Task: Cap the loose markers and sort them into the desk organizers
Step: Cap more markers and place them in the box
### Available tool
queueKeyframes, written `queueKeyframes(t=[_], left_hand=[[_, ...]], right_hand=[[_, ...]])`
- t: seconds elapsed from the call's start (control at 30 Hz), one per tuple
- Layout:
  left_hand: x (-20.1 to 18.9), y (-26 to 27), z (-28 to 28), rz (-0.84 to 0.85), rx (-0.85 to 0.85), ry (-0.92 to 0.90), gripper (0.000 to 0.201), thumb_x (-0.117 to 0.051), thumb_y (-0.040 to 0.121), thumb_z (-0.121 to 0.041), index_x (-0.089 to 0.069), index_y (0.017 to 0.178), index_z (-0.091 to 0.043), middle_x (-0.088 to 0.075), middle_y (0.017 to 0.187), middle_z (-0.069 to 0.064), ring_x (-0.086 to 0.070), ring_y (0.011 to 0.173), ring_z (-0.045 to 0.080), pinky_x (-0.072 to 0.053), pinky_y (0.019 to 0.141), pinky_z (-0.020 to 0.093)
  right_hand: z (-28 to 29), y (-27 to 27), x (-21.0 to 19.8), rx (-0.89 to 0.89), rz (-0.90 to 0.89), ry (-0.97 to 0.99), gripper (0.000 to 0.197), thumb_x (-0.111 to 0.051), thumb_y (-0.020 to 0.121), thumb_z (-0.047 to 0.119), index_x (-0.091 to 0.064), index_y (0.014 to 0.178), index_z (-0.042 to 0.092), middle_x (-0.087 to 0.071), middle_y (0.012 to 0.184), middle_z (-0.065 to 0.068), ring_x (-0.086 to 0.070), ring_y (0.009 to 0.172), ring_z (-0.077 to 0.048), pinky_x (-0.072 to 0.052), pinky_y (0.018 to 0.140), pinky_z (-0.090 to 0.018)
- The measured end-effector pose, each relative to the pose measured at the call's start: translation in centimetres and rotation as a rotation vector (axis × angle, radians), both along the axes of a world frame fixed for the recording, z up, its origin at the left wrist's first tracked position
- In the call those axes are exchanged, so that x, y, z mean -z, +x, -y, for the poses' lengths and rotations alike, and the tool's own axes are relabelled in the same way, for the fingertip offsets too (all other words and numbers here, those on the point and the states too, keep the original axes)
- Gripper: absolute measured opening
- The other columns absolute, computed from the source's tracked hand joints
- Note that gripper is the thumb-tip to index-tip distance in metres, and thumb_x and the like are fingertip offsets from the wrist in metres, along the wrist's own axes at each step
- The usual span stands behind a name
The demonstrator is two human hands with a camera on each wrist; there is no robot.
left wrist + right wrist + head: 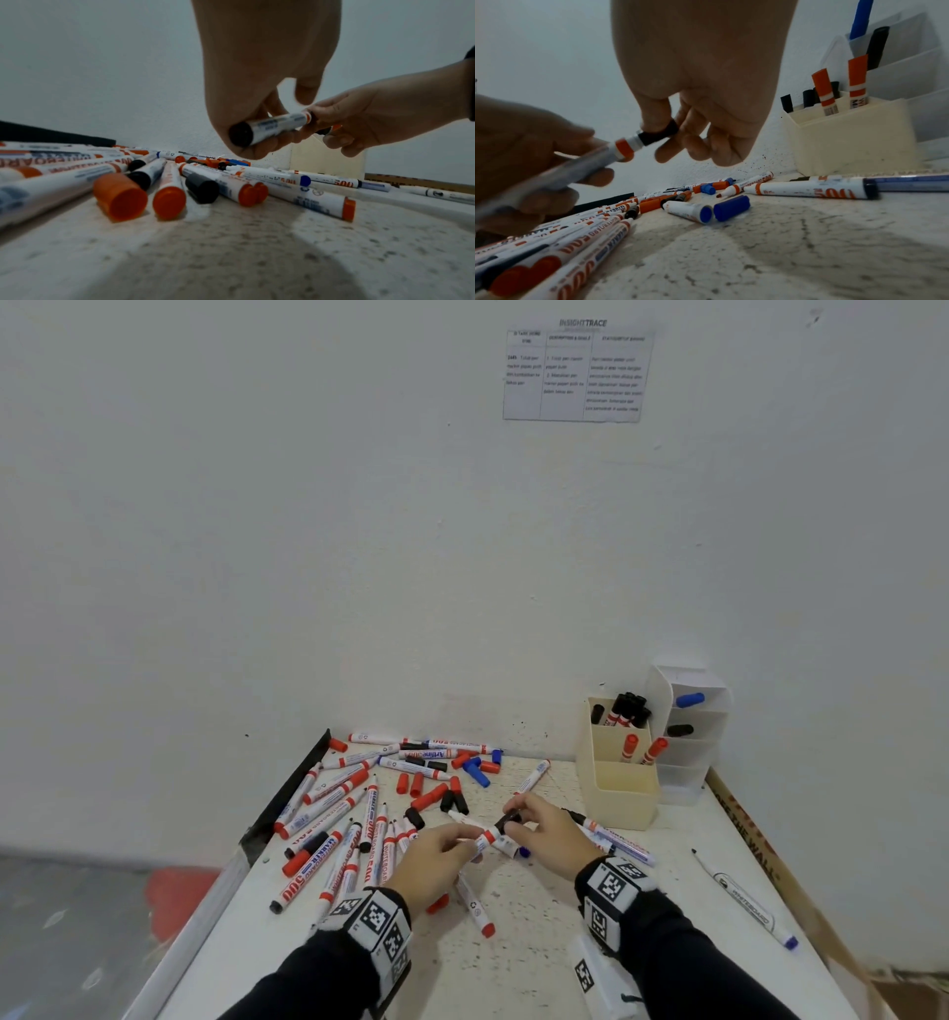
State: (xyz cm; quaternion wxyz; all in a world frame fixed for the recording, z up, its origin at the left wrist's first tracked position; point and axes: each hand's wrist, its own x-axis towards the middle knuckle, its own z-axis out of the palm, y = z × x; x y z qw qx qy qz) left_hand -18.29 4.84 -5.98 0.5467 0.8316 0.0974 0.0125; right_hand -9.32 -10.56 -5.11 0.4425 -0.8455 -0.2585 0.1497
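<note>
My left hand (436,852) grips a white whiteboard marker (485,838) with an orange band and a black end plug (241,134), held above the table. My right hand (534,824) pinches a black cap (658,133) that sits on the marker's tip end (506,821). Both hands meet over the middle of the table. The cream organizer (624,801) holds black-capped and red-capped markers (642,747). Behind it stands the white tiered organizer (690,762) with a blue-capped marker (689,699) and a black-capped one.
Several loose markers and red, black and blue caps (436,783) lie scattered on the speckled white table (513,968), mostly left and back. A thin marker (744,901) lies at the right. A blue cap (731,208) lies below my right hand. The wall is close behind.
</note>
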Motion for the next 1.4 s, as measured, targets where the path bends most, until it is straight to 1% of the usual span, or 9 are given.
queueKeyframes(t=[0.13,0.3,0.43,0.57,0.73,0.93,1.1,1.23,1.4], left_hand=[[0.0,0.0,0.7,0.034,0.046,0.145,0.014,-0.067,0.083,-0.030,-0.064,0.096,-0.030,-0.065,0.098,-0.005,-0.059,0.084,0.007,-0.047,0.074,0.017],[-0.6,0.4,2.2,0.034,0.116,0.216,0.021,-0.048,0.095,-0.029,-0.064,0.085,-0.019,-0.058,0.072,-0.004,-0.047,0.055,0.006,-0.042,0.057,0.019],[-1.8,0.6,2.8,-0.185,0.165,-0.352,0.030,-0.037,0.100,-0.028,-0.060,0.091,-0.012,-0.047,0.061,-0.005,-0.029,0.039,0.006,-0.024,0.036,0.016],[-2.2,1.2,3.0,-0.181,0.208,-0.496,0.030,-0.035,0.101,-0.029,-0.056,0.090,-0.011,-0.047,0.058,-0.006,-0.026,0.038,0.006,-0.020,0.037,0.015],[-1.7,2.7,4.1,-0.144,0.166,-0.313,0.028,-0.041,0.099,-0.030,-0.063,0.089,-0.016,-0.060,0.075,-0.002,-0.050,0.050,0.007,-0.041,0.049,0.019],[-0.8,4.9,4.3,-0.108,0.097,-0.112,0.031,-0.037,0.099,-0.029,-0.063,0.085,-0.019,-0.051,0.073,-0.001,-0.042,0.062,0.007,-0.035,0.064,0.020],[0.9,7.0,4.0,-0.149,0.163,0.416,0.034,-0.041,0.096,-0.023,-0.055,0.127,-0.024,-0.051,0.134,0.000,-0.047,0.120,0.016,-0.036,0.102,0.030],[1.4,8.0,5.2,-0.188,0.311,0.931,0.027,-0.039,0.092,-0.032,-0.057,0.112,-0.033,-0.053,0.120,0.000,-0.041,0.118,0.025,-0.027,0.102,0.049],[2.1,9.2,5.5,-0.185,0.231,0.890,0.030,-0.049,0.092,-0.023,-0.053,0.122,-0.029,-0.059,0.120,-0.001,-0.045,0.117,0.020,-0.026,0.104,0.039]], right_hand=[[0.8,-0.5,-0.4,0.038,-0.003,-0.004,0.042,-0.042,0.095,0.041,-0.058,0.077,0.007,-0.047,0.063,0.001,-0.043,0.059,-0.009,-0.033,0.056,-0.019],[0.9,-0.7,-0.6,0.096,0.033,-0.031,0.047,-0.036,0.097,0.042,-0.034,0.056,0.020,-0.030,0.056,0.003,-0.030,0.053,-0.010,-0.024,0.054,-0.025],[1.2,-0.8,-0.8,0.059,-0.012,0.099,0.038,-0.035,0.098,0.040,-0.043,0.066,0.019,-0.034,0.060,0.002,-0.032,0.054,-0.010,-0.027,0.056,-0.025],[1.3,-0.4,-1.6,0.018,0.039,0.154,0.033,-0.036,0.098,0.037,-0.045,0.073,0.018,-0.037,0.060,0.005,-0.034,0.055,-0.009,-0.029,0.056,-0.022],[2.7,1.1,-2.0,0.007,0.097,0.057,0.033,-0.041,0.097,0.033,-0.045,0.066,0.023,-0.044,0.059,0.006,-0.039,0.055,-0.007,-0.031,0.056,-0.020],[5.1,3.5,-2.7,0.232,0.082,0.212,0.024,-0.045,0.096,0.028,-0.055,0.077,0.018,-0.057,0.070,-0.001,-0.046,0.048,-0.001,-0.038,0.055,-0.020],[6.8,5.3,-4.8,0.402,0.226,0.377,0.010,-0.044,0.096,0.022,-0.054,0.093,0.018,-0.058,0.078,-0.006,-0.051,0.062,-0.018,-0.045,0.060,-0.027],[8.2,7.0,-6.6,0.509,0.468,0.408,0.011,-0.046,0.095,0.019,-0.051,0.106,0.017,-0.061,0.088,-0.002,-0.057,0.072,-0.014,-0.048,0.065,-0.023],[9.3,9.5,-7.0,0.547,0.596,0.239,0.023,-0.047,0.095,0.011,-0.055,0.115,0.003,-0.059,0.094,-0.005,-0.053,0.077,-0.016,-0.043,0.072,-0.026]])
